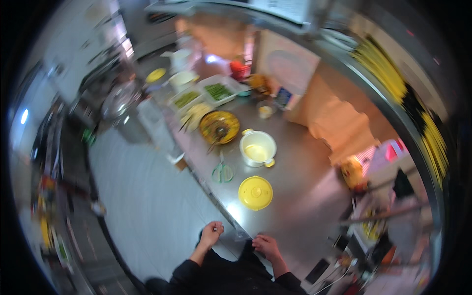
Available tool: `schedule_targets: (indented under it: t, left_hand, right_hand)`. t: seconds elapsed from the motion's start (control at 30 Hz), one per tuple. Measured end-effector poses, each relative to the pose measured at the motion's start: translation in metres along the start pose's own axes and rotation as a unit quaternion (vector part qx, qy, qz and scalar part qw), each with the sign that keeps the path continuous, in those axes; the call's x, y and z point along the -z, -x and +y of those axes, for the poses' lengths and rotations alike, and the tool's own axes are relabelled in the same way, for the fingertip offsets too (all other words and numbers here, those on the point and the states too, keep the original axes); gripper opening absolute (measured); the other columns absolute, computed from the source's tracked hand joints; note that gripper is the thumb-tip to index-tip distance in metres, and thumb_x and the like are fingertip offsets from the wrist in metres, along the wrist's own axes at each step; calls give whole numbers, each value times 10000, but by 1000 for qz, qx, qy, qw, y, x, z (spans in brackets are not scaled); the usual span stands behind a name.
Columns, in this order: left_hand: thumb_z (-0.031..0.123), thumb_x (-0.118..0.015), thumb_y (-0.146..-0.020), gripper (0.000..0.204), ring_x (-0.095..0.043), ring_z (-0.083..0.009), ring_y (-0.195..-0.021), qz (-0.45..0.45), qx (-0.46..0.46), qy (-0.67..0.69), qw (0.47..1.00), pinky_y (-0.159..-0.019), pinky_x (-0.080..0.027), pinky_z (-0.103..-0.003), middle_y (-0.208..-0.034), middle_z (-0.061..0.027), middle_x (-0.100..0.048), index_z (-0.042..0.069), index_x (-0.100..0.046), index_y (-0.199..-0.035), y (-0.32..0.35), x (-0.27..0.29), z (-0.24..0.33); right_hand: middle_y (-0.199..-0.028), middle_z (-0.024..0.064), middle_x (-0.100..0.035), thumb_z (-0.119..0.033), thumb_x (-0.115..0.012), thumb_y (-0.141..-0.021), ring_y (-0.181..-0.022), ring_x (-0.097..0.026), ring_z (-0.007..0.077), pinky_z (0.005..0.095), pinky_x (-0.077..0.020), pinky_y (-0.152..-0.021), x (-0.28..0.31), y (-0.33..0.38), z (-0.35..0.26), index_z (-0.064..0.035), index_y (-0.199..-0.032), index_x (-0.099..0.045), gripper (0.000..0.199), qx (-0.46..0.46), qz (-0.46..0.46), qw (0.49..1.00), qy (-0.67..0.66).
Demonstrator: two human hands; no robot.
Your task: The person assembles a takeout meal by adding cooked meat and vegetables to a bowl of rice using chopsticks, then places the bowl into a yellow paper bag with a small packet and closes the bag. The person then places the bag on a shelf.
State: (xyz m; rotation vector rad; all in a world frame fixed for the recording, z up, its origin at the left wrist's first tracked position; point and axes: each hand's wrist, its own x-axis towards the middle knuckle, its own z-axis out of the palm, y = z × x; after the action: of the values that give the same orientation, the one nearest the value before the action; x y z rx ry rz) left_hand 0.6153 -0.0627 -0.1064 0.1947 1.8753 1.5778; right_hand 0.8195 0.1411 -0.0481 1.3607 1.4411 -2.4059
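My left hand (212, 234) is raised at the table's front edge, its fingers curled inward. To its right, my right hand (266, 245) is at the same edge with bent fingers. Blur hides whether anything small is in either hand. A small clear plastic piece (240, 235) shows at the edge between them. Ahead lies a round yellow lid (255, 193). Beyond it stands a white pot (259, 141) with yellow handles, lid off, something pale inside. Scissors with green handles (223, 172) lie left of the lid.
A wide bowl of yellowish food (219, 127) sits behind the scissors. Farther back are a tray of green vegetables (218, 91) and a small cup (266, 109). A phone (317, 271) and cables lie at lower right. Brown paper (339, 115) hangs along the right side.
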Motion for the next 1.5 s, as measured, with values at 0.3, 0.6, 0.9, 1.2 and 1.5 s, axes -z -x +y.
schedule_targets:
  t: [0.3, 0.6, 0.9, 1.2, 1.5]
  left_hand:
    - [118, -656, -923, 204, -668, -129, -794, -187, 82, -62, 977, -635, -472, -258, -924, -35, -695, 48, -622, -1111, -69, 62, 61]
    - [132, -664, -910, 232, -645, -115, -772, -318, 64, -135, 936, -628, -465, -266, -894, -25, -697, 61, -617, -1126, -68, 61, 65]
    - [150, -670, -904, 188, -635, -108, -728, -301, 38, -184, 935, -595, -449, -257, -842, -16, -692, 58, -650, -1066, -14, 48, 62]
    - [145, -684, -887, 235, -633, -116, -734, -323, -3, -203, 924, -601, -460, -249, -852, -40, -690, 19, -638, -1080, 63, -16, 36]
    - [126, -688, -912, 237, -646, -126, -746, -313, 3, -204, 928, -594, -464, -246, -880, -53, -687, 4, -634, -1109, 123, -24, 5]
  right_hand:
    - [-872, 95, -708, -218, -618, -904, -750, -684, 190, 354, -530, -663, -72, -5, 35, -12, -1037, -679, 253, 180, 176, 959, 131]
    - [-817, 56, -684, -228, -641, -893, -699, -649, 146, 278, -517, -597, -123, 51, 89, -18, -953, -700, 226, 112, 280, 948, -100]
    - [-773, 38, -674, -211, -629, -872, -650, -606, 105, 262, -503, -574, -81, 77, 97, -41, -859, -688, 180, 167, 276, 939, -120]
    - [-843, 43, -688, -212, -653, -885, -721, -644, 117, 273, -500, -578, 10, 141, 133, -26, -1019, -693, 233, 192, 295, 923, -154]
    - [-934, 55, -688, -195, -661, -892, -788, -663, 133, 263, -501, -606, 91, 186, 114, -10, -1115, -651, 290, 211, 323, 906, -175]
